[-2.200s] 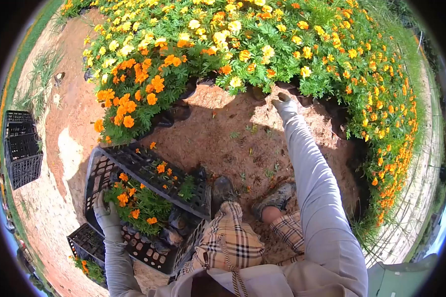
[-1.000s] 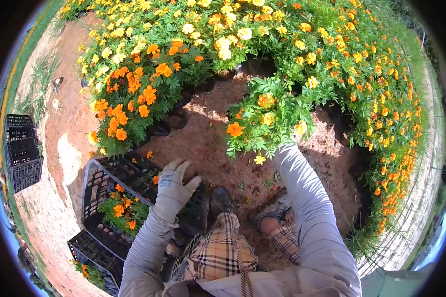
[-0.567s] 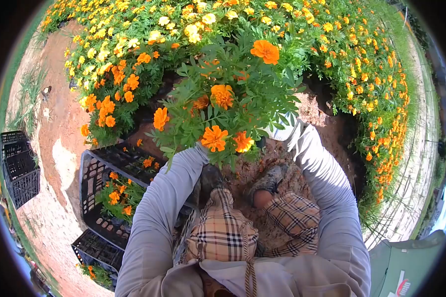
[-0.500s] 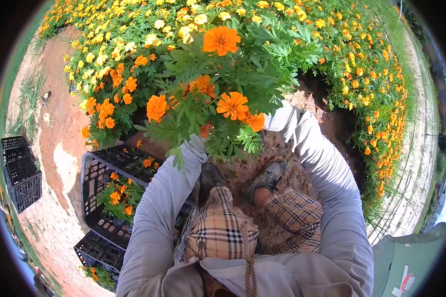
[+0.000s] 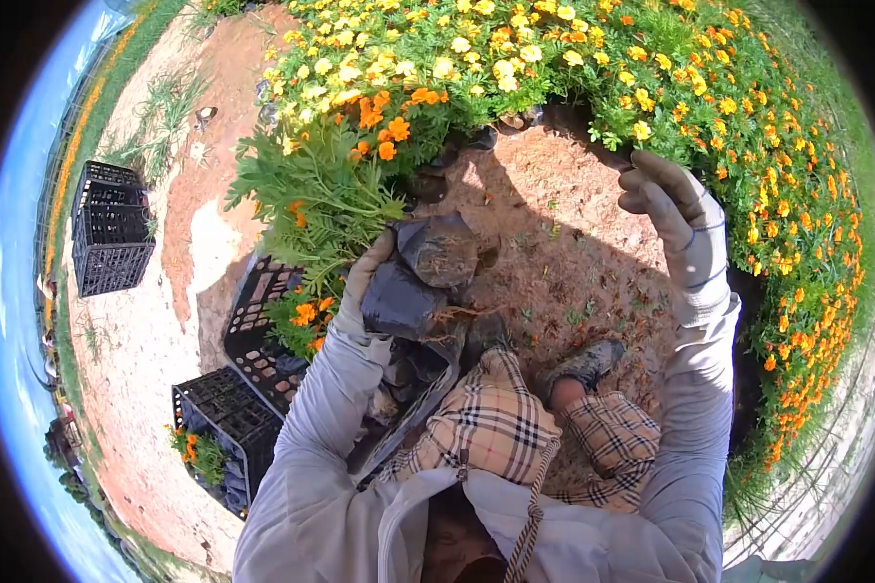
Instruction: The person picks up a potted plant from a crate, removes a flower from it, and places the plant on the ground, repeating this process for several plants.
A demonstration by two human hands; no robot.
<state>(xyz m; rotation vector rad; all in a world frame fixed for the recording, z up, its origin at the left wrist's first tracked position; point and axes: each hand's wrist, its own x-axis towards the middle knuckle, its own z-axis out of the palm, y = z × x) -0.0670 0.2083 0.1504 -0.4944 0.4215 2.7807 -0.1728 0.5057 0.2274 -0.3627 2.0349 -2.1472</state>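
Note:
My gloved left hand point(image 5: 366, 275) is closed around marigold plants in black plastic grow bags. One bag point(image 5: 402, 299) lies against the palm; another bag point(image 5: 439, 251) sits beside it with its soil-caked bottom towards me. Their green foliage point(image 5: 326, 199) tips away to the left, partly overlapping orange blooms behind. Over on the right, my gloved right hand point(image 5: 685, 223) is raised near the edge of the flower bed, fingers curved and apart, with nothing in it. Below the held bags is a black crate point(image 5: 246, 340) with marigolds inside, partly covered by my left arm.
Dense yellow and orange marigolds point(image 5: 515, 68) curve across the far side and along the right point(image 5: 787, 243). Bare brown soil point(image 5: 564, 243) lies between my arms. More black crates stand at left point(image 5: 115, 228) and lower left point(image 5: 226, 418). My boots point(image 5: 583, 369) are close below.
The marigold plants have swung from the centre to the left, tipping so their bags show. My right hand has come away from them and is raised at right. The view has turned.

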